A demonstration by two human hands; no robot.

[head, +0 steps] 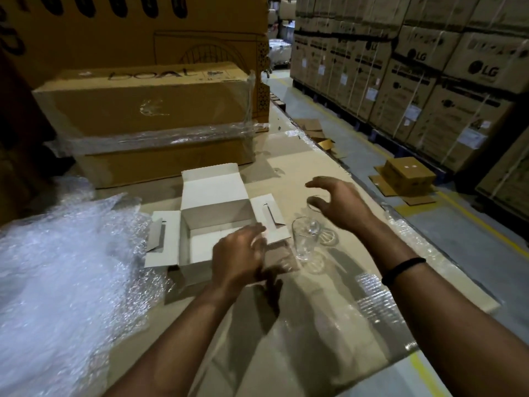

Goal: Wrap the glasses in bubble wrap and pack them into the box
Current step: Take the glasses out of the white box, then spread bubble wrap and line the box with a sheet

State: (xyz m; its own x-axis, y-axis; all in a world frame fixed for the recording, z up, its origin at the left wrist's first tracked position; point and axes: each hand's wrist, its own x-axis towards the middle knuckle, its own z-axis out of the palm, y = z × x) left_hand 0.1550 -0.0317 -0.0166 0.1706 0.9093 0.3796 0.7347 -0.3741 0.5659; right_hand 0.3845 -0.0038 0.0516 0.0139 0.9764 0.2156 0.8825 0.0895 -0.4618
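A small white box point(211, 196) stands open on the cardboard surface, its flaps spread and its inside bare. Right of it stands a clear glass point(305, 242), upright. A second glass point(315, 202) shows partly behind the fingers of my right hand point(337, 204), which hovers over it with spread, curved fingers and holds nothing. My left hand point(240, 253) is over the box's near right corner, fingers relaxed, holding nothing. A big heap of bubble wrap point(65, 267) lies to the left of the box.
A long brown carton point(148, 110) banded in clear film lies behind the box. The work surface is flattened cardboard point(315, 167) with taped patches. To the right the floor drops away, with a small brown box point(409, 174) and stacked cartons point(429, 67) beyond.
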